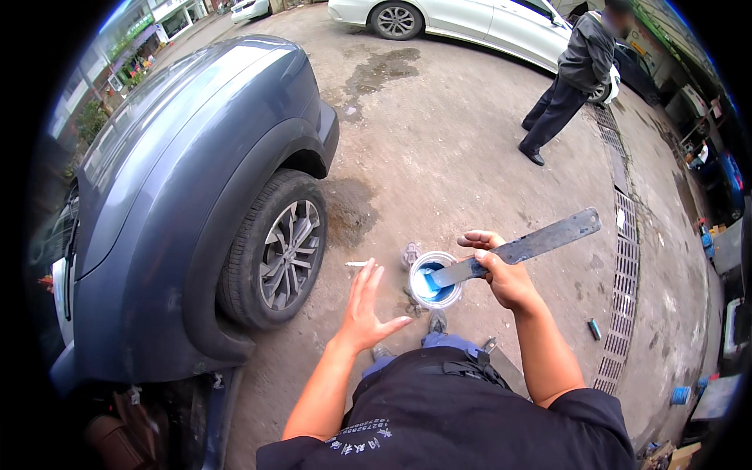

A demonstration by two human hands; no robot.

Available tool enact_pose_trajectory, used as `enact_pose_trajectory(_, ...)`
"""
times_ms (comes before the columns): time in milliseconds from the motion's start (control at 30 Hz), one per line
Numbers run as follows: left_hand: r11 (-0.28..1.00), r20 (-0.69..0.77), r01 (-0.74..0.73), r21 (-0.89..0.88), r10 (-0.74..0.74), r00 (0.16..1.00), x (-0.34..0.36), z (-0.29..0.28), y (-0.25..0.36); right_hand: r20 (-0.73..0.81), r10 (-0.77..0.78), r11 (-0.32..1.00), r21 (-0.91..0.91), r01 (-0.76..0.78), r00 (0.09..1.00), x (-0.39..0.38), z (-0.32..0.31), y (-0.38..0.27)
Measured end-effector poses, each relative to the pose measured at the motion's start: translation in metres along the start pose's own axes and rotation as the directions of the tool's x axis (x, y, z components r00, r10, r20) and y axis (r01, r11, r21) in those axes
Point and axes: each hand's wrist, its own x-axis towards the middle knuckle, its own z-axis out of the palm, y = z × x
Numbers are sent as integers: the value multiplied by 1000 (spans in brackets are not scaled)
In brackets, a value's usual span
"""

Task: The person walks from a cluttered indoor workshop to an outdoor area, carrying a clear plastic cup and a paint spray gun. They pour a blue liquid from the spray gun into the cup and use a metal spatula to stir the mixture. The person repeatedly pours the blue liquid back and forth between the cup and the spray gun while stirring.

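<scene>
My right hand (pixel 505 276) grips a long flat metal paint stirrer (pixel 548 236), dark and smeared, with a rounded end pointing up to the right. Its lower end reaches into an open round can (pixel 457 298) holding blue paint (pixel 429 283). The can is in front of my feet; what it stands on is hidden. My left hand (pixel 362 312) is held open to the left of the can, fingers stretched and thumb apart. It touches nothing that I can see.
A dark blue-grey car (pixel 168 188) stands close on my left, its front wheel (pixel 286 254) near my left hand. A person (pixel 580 66) stands at the far right before a white car (pixel 478 23). A drain grate (pixel 623 274) and a small cylinder (pixel 594 329) lie right.
</scene>
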Motion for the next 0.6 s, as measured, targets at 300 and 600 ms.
enact_pose_trajectory(300, 641, -55, -251, -725, 310, 949, 48, -111, 107, -187, 15, 998, 70, -2, 982, -8, -50, 23)
enact_pose_trajectory(600, 36, -127, -175, -984, 548, 826, 61, -161, 223, -321, 10, 994, 103, 24, 947, -32, -50, 53)
